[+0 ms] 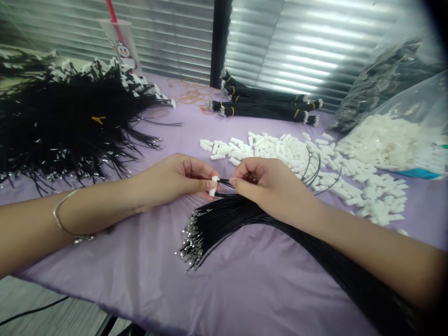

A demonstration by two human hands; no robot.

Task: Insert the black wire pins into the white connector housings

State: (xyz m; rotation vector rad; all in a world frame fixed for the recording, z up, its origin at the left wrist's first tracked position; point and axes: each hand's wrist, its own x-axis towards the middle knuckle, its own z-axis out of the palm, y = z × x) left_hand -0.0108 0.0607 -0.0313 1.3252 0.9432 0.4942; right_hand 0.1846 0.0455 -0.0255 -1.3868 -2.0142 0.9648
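On the table covered in glossy lilac cloth (147, 275) I see a heap of small white plastic pieces (280, 148); left of it, massed black wires (66, 112); behind, yellow-banded wire bundles (264, 111); in front, a loose black wire sheaf (231, 215).

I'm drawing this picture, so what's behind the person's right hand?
Behind the right hand lies a pile of small white pieces on purple cloth. Farther back are black wire bundles. The hand covers one patch, so I can't tell whether more pieces hide there.

Light glows through slatted blinds (280, 37) beyond the purple-covered table (140, 266); grey floor (66, 317), perhaps wooden.
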